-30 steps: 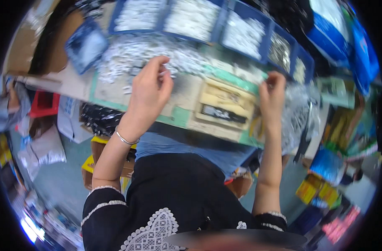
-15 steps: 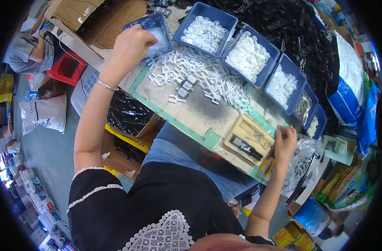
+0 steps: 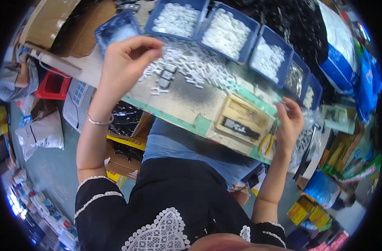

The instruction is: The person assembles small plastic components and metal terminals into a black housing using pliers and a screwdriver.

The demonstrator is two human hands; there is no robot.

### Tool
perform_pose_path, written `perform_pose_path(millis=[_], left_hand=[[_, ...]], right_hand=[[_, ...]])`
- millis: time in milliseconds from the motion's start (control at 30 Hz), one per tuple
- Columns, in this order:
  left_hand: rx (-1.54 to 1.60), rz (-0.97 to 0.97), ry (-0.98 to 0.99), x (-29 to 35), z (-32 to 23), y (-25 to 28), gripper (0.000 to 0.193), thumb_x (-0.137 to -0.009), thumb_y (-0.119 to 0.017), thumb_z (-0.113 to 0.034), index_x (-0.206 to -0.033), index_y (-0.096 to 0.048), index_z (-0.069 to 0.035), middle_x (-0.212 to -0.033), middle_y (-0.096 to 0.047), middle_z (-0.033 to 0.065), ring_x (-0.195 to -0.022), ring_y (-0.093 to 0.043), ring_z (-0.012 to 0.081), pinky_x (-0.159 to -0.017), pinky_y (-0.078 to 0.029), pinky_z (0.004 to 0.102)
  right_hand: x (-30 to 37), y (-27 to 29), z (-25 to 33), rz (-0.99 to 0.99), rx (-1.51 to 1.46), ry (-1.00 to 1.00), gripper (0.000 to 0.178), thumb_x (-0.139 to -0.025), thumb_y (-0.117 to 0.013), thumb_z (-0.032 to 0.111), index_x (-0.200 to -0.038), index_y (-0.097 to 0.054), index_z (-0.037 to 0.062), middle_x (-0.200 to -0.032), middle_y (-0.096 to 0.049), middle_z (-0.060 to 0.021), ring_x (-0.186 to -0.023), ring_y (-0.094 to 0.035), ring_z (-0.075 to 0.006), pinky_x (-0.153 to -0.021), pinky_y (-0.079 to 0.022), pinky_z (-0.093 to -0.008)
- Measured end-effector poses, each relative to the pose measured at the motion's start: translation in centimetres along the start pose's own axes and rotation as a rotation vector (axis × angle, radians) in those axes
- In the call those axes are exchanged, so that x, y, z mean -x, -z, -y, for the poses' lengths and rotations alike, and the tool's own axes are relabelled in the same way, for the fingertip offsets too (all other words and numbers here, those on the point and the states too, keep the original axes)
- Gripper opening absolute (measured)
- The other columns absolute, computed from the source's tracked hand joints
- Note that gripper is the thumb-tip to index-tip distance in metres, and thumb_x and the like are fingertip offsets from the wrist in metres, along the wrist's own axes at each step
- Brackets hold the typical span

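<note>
My left hand [image 3: 126, 67] is over the table's left side, thumb and forefinger pinched together; whatever is between them is too small to make out. Behind it stands a blue bin [image 3: 102, 37] with whitish contents. White branched plastic pieces [image 3: 189, 62] lie heaped beside that hand, with a small black-and-silver part [image 3: 166, 76] among them. At the table's right end my right hand [image 3: 290, 123] is raised, its fingertips closed on something tiny I cannot identify. Left of it sits a cream tray-like fixture [image 3: 221, 120] holding a black part [image 3: 240, 128]. Yellow-handled pliers [image 3: 266, 144] lie near its wrist.
Blue bins with white round pieces [image 3: 226, 32], small white pieces [image 3: 268, 58] and thin metal parts [image 3: 297, 76] line the back. Behind them rises a black heap [image 3: 283, 14]. An open cardboard box [image 3: 48, 23] stands far left; another person [image 3: 17, 77] is beyond.
My left hand has come out from over the whitish-filled bin and moved nearer, above the table. My right hand is lifted slightly beside the fixture. The whole view has shifted.
</note>
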State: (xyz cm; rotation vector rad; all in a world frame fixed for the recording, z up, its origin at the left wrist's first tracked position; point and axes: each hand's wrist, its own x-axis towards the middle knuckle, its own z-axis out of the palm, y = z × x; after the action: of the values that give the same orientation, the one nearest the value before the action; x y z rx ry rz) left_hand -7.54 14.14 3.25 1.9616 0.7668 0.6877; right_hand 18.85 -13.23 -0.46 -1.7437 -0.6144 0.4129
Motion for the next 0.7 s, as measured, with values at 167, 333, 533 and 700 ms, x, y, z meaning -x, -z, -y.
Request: perform_pose_path(millis=[167, 333, 533, 700], left_hand=[[0.487, 0.157, 0.166, 1.4, -2.2, -6.0, 0.014, -0.082, -0.065, -0.002, -0.095, -0.065, 0.003, -0.082, -0.066, 0.0053, -0.076, -0.062, 0.0088, -0.070, -0.050, 0.0211], [0.683, 0.226, 0.179, 2.2, -3.5, -10.1, 0.014, -0.083, -0.064, -0.001, -0.096, -0.064, 0.003, -0.084, -0.066, 0.0080, -0.078, -0.063, 0.0117, -0.072, -0.052, 0.0235], [0.838, 0.278, 0.199, 3.1, -4.1, -12.3, 0.014, -0.084, -0.063, -0.001, -0.097, -0.063, 0.004, -0.086, -0.066, 0.0095, -0.080, -0.064, 0.0148, -0.073, -0.053, 0.0252], [0.744, 0.261, 0.162, 3.5, -4.6, -13.1, 0.013, -0.083, -0.063, 0.003, -0.095, -0.064, 0.004, -0.088, -0.066, 0.0106, -0.081, -0.064, 0.0152, -0.074, -0.052, 0.0253]], right_hand=[[1.4, -2.9, 3.5, 0.216, -0.415, -0.144, 0.024, -0.073, -0.068, -0.009, -0.096, -0.064, -0.0050, -0.102, -0.061, -0.0109, -0.084, -0.061, -0.0142, -0.074, -0.052, -0.0249], [2.9, -3.6, 3.7, 0.234, -0.420, 0.031, 0.021, -0.072, -0.068, -0.012, -0.092, -0.065, -0.0051, -0.102, -0.060, -0.0127, -0.091, -0.060, -0.0161, -0.079, -0.054, -0.0269], [4.2, -3.5, 3.0, 0.180, -0.512, 0.107, 0.027, -0.072, -0.068, -0.012, -0.097, -0.063, -0.0066, -0.104, -0.059, -0.0144, -0.094, -0.061, -0.0209, -0.081, -0.056, -0.0305], [4.2, -3.1, 2.6, 0.265, -0.566, 0.083, 0.032, -0.072, -0.067, -0.014, -0.103, -0.061, -0.0067, -0.110, -0.056, -0.0143, -0.096, -0.062, -0.0240, -0.080, -0.057, -0.0298]])
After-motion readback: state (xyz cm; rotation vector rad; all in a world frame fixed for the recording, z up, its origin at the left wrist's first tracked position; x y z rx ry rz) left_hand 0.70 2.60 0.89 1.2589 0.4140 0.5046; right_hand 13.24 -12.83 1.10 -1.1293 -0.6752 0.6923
